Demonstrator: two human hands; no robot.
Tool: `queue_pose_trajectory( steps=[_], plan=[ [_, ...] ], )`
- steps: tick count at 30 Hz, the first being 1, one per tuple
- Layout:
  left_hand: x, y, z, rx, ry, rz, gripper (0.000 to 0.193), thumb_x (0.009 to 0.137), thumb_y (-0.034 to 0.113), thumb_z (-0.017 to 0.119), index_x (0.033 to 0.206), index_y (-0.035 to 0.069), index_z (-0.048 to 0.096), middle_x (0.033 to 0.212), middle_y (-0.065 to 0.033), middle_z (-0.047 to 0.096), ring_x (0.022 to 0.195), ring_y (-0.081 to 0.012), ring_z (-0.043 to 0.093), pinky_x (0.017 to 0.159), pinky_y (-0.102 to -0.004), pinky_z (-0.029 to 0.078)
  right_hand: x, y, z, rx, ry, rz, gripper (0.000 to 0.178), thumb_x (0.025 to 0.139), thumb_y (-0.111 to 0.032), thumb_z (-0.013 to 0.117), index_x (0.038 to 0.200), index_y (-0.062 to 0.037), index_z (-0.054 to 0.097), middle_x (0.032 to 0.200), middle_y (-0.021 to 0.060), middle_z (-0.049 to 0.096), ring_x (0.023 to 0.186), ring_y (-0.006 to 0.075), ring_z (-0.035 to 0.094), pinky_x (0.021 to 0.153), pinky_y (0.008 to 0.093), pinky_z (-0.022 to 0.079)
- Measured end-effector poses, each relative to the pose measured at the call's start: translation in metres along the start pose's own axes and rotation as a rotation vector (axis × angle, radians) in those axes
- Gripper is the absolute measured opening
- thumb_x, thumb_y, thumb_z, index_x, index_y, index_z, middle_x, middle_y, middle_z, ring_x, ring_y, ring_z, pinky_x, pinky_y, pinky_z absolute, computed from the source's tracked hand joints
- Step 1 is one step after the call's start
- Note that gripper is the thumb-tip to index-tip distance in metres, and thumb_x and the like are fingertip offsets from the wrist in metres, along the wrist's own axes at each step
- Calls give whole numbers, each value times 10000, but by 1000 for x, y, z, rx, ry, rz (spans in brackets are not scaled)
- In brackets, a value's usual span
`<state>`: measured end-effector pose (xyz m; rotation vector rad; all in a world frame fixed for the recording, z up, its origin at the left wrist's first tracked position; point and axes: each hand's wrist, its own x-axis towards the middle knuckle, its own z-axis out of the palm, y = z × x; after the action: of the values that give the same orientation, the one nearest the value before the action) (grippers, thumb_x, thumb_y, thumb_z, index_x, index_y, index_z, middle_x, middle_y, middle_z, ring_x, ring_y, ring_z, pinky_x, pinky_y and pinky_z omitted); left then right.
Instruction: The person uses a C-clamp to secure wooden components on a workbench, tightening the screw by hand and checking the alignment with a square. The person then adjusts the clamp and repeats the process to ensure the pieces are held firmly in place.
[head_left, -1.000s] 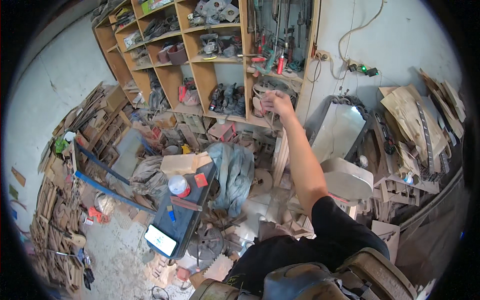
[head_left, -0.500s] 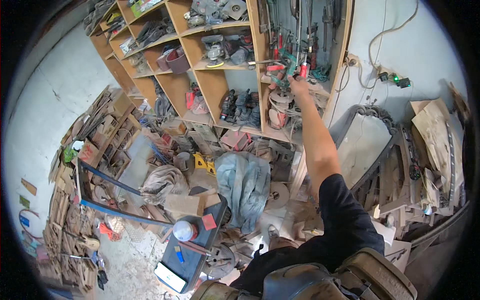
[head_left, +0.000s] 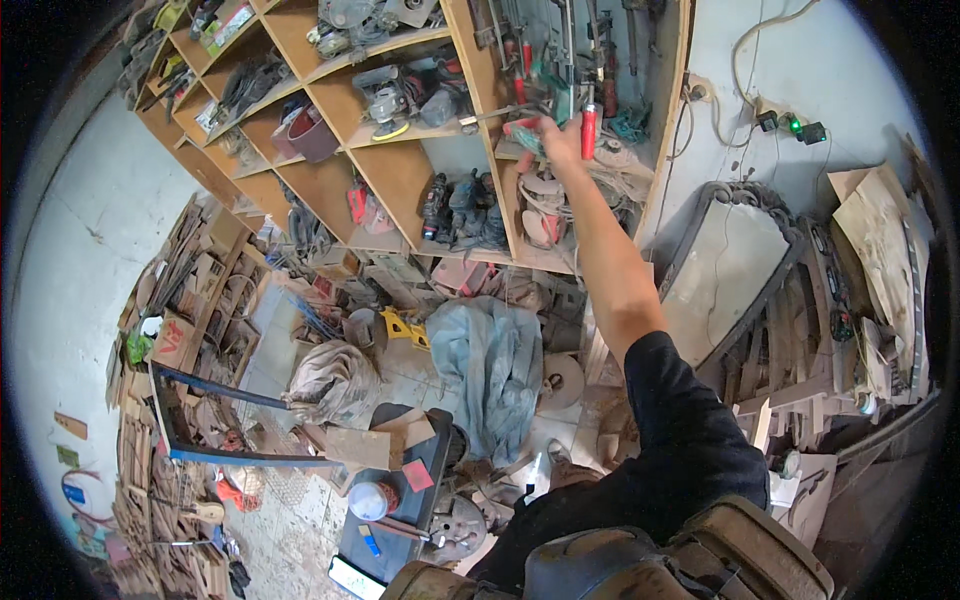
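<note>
My right hand [head_left: 563, 142] reaches up into the right-hand compartment of the wooden shelf [head_left: 484, 60]. Its fingers look curled round something at the level of the lower ledge, but they hide what it is. Just right of the hand stands a clamp with a red handle [head_left: 588, 134], partly beside my thumb. Left of the fingers a red and teal piece [head_left: 523, 128] shows. Several bar clamps [head_left: 571, 55] hang upright behind. Below my wrist sits a dusty tool with a red part [head_left: 543, 228] among cables. My left hand is out of view.
Power tools [head_left: 465, 210] and a sander [head_left: 388, 108] fill nearby cubbies. Grey-blue cloth [head_left: 485, 370] hangs below. A dark bench [head_left: 400, 500] carries a round tub [head_left: 372, 500] and a phone [head_left: 355, 578]. A framed mirror [head_left: 722, 285] leans right; scrap wood [head_left: 180, 400] piles left.
My right hand has moved further in, over the spot where a teal tool showed, and now covers it. The view has shifted, so the shelf sits further left.
</note>
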<state>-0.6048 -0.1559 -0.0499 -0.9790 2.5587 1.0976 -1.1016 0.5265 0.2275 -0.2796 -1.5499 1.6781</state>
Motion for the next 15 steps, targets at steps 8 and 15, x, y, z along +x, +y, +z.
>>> queue_pose_trajectory(
  steps=[8,15],
  plan=[
    [-16,-16,-24,-37,42,-3,491,910,418,544,1227,43,539,1137,-149,610,1064,-283,596,903,-428,459,-111,-66,64,506,-231,368,240,949,-249,475,1078,-79,586,994,82,619,829,211,569,606,340,474],
    [-25,-52,-50,-113,-4,140,497,922,421,523,1255,52,524,1176,-146,596,1094,-281,582,925,-428,449,-250,-108,27,1229,-619,630,112,815,-136,581,912,-98,540,736,0,426,560,95,379,458,223,313]
  ],
)
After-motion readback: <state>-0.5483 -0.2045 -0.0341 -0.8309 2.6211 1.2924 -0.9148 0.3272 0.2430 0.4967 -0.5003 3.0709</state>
